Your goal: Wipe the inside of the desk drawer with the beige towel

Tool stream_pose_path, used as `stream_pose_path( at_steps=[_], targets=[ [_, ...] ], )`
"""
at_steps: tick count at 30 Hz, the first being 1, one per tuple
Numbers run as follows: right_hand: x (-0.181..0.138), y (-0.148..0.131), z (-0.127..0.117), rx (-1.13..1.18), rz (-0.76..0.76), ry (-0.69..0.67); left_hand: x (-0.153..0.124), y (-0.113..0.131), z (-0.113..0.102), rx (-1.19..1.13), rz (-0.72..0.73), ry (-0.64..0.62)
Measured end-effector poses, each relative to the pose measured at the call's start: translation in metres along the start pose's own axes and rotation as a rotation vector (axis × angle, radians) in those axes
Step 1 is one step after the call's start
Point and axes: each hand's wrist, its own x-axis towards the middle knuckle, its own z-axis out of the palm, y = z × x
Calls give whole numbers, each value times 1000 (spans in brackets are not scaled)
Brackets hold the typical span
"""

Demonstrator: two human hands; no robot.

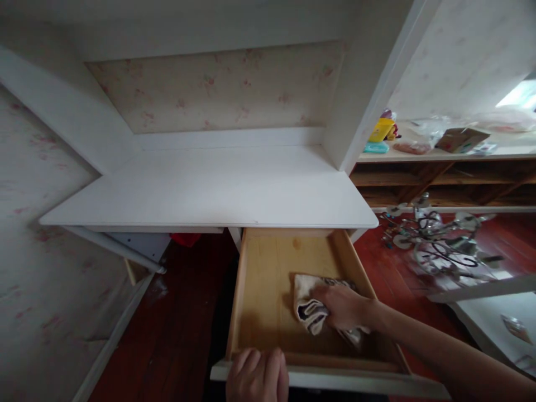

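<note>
A wooden drawer (268, 285) is pulled out from under the white desk (234, 184). Over the top edge of its front panel (355, 379) my left hand (258, 375) is curled, gripping it near the left end. Inside the drawer, on the right part of its bottom, my right hand (345, 306) presses down on a folded cloth (305, 290), cream with dark stripes. Its fingers are bent into the cloth and partly hidden by its folds. Apart from the cloth, the drawer holds nothing that I can see.
On the red wooden floor to the right lies a chandelier (448, 240) with curved arms. Behind it, a low shelf unit (402, 181) carries a yellow container (382, 129), plastic bags and a cardboard box (460, 139). A white-framed piece (486, 287) stands at the lower right.
</note>
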Motion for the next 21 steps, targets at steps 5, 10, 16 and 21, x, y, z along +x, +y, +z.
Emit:
stream_pose_path(
  at_steps=[5, 10, 16, 21],
  targets=[
    [-24, -13, 16, 34, -95, -38, 0, 2, -2, -40, -34, -55],
    [1, -34, 14, 26, -152, -37, -1, 0, 0, -23, -13, -27],
    [72, -102, 17, -84, -268, -1, 0, -3, 5, 34, 45, 45],
    [111, -123, 21, -191, -210, 120, 3, -6, 13, 61, 78, 158]
  ],
)
